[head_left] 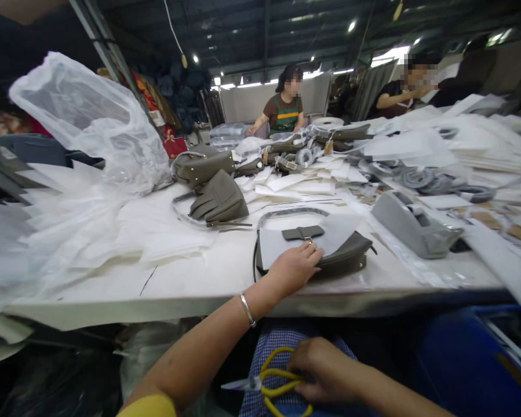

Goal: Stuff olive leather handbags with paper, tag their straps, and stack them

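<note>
An olive-grey handbag lies on the white-covered table, its wrapped handle arching toward the back. A pale sheet is spread over its front, with the buckled flap on top. My left hand, with a silver bangle at the wrist, rests on the sheet and bag just below the buckle, its fingers extended and slightly bent. Below the table edge, over my lap, my right hand holds yellow-handled scissors by the handles, their blades pointing left.
More olive bags lie behind to the left. White sheets and a plastic bag cover the left side. A tape dispenser stands at right. Two people are across the table. A blue container is at lower right.
</note>
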